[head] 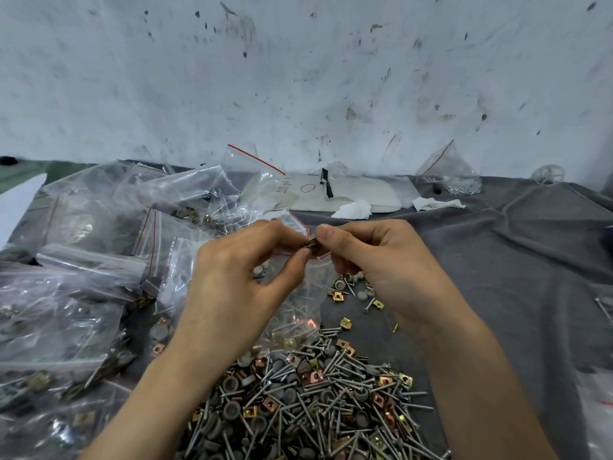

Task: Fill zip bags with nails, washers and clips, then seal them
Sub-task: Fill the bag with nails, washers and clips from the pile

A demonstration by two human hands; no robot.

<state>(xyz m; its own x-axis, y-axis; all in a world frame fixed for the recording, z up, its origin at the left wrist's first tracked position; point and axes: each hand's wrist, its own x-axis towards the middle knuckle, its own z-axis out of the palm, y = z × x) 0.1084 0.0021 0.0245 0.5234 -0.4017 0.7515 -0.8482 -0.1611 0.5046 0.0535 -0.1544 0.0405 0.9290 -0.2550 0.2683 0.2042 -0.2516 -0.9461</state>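
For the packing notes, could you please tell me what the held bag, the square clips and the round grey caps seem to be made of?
Bag: thin clear plastic film; contents show through, glossy creases. Clips: sheet metal, likely yellow-plated; folded, gold-copper sheen. Caps: matte grey, probably rubber or plastic; no shine.

White wall (298, 78) ahead of me, scuffed all over with dark marks. Wrinkled grey cloth (530, 260) under my work. Flat, even light.

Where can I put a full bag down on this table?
The bare grey cloth right of the right hand, between the loose pile of nails, washers and clips and the cloth's right edge. The left is crowded with clear zip bags.
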